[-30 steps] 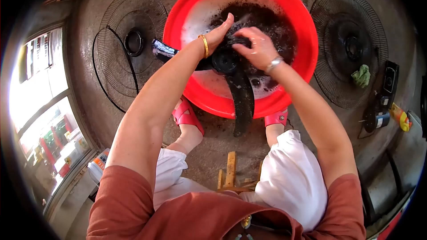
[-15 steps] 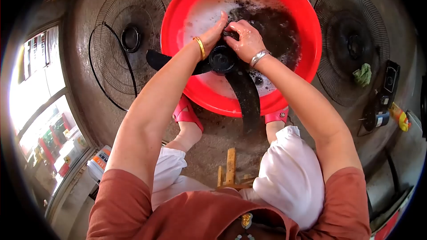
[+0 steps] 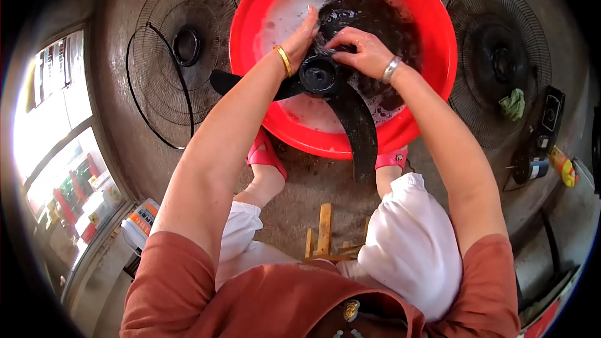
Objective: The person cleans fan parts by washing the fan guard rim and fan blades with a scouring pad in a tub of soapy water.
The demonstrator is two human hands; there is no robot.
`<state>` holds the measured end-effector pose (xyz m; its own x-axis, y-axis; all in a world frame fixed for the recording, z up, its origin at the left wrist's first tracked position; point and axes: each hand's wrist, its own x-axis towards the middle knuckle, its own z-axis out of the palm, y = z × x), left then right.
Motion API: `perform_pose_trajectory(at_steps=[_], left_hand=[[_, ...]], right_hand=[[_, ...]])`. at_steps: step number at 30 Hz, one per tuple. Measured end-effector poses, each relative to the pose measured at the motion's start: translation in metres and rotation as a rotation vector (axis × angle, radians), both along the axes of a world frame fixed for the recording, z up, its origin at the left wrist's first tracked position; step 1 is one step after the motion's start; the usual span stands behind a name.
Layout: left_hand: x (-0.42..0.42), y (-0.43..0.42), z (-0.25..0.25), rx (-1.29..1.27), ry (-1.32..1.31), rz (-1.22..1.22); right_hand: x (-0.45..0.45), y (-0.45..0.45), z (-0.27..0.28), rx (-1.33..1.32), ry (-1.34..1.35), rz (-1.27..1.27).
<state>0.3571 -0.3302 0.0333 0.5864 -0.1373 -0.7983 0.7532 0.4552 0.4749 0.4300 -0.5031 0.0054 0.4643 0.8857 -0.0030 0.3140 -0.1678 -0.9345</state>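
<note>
A black fan blade point(image 3: 360, 128) with a round hub rests over the near part of a red basin point(image 3: 247, 22) of foamy, dark water. One blade points left past the rim and another hangs over the near rim. My left hand point(image 3: 300, 39) holds the fan blade from the left, its thumb raised. My right hand point(image 3: 363, 52) is closed on a dark scrubber point(image 3: 323, 45), pressed near the hub on the upper blade. That upper blade is mostly hidden between my hands.
A wire fan guard point(image 3: 159, 31) lies on the floor left of the basin. On the right is another guard point(image 3: 479, 44) with a green cloth point(image 3: 513, 104) on it, beside a black fan base point(image 3: 549, 116). A wooden stool point(image 3: 324, 228) shows between my legs.
My right hand has shifted back and forth near the hub with the scrubber. The fan blade has turned slightly, its near blade swinging to the right.
</note>
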Motion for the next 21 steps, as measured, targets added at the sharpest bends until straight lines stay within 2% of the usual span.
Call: perform_pose_trajectory(at_steps=[3,5,8,12,15,17,18,19,20,21], left_hand=[[0.002,0.0,-0.003,-0.068,-0.02,-0.017],[0.006,-0.001,0.006,-0.072,-0.005,-0.023],[0.004,-0.002,0.009,-0.072,0.043,0.059],[0.004,0.005,0.007,-0.041,0.042,0.081],[0.004,0.005,0.008,-0.029,0.007,0.073],[0.003,0.001,0.006,-0.024,-0.076,0.08],[0.002,0.005,-0.004,-0.049,-0.033,0.051],[-0.003,0.006,-0.009,-0.152,-0.058,0.005],[-0.006,0.005,-0.011,-0.255,-0.083,-0.045],[-0.005,0.004,-0.012,-0.358,-0.108,-0.102]], right_hand=[[0.019,-0.01,0.025,-0.228,-0.201,0.163],[0.019,-0.011,0.038,-0.115,-0.14,0.085],[0.011,0.004,0.036,-0.033,-0.14,0.124],[-0.002,0.022,0.032,0.05,-0.17,-0.01],[-0.004,0.034,0.001,-0.053,-0.297,-0.04],[-0.004,0.035,0.001,-0.127,-0.364,-0.153],[0.004,0.037,-0.006,-0.155,-0.415,-0.222],[0.008,0.036,-0.011,-0.184,-0.465,-0.293],[0.02,0.027,0.006,-0.367,-0.41,-0.291],[0.032,0.023,0.005,-0.444,-0.472,-0.313]])
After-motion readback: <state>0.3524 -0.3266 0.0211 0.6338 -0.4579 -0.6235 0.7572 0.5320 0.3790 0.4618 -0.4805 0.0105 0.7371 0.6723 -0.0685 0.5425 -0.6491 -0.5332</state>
